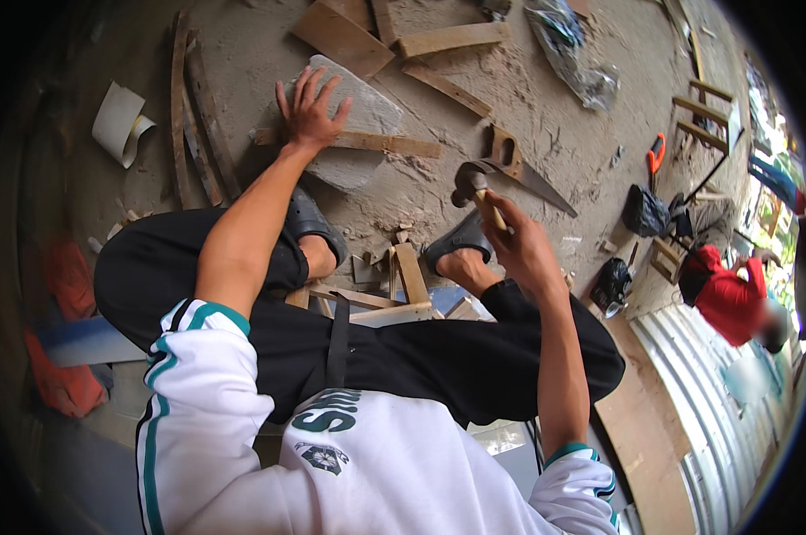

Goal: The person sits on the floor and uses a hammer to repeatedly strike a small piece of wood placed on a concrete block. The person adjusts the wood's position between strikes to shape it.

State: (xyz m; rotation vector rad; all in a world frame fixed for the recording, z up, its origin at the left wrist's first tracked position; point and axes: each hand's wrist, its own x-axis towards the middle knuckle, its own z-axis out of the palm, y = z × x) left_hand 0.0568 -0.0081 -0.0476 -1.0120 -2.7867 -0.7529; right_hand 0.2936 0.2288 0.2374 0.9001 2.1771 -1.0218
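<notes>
The wooden strip (358,141) lies flat across a grey stone slab (354,120) on the dusty concrete ground, just ahead of the person's feet. The left hand (309,111) is spread, palm down, fingers fanned over the strip's left end and the slab, pinning the wood in place. The right hand (523,245) is closed around the wooden handle of a hammer (471,185), whose dark metal head is raised above the ground, well apart from the strip and to its right.

By the look of it, the step in hand is steadying the strip on the slab with the hammer lifted ready. A blow would call for the head to land on the wood clear of the spread fingers, with the strip kept from shifting.

A handsaw (519,169) rests on the ground just beyond the hammer head. Offcuts and planks (448,40) lie scattered further out, and 2 sandals (461,239) cover the feet beside a small wooden frame (394,299). For containers, 2 dark bags (644,212) sit at the right; what is in them cannot be told. A person in red (724,299) crouches near a corrugated metal sheet (715,374).
</notes>
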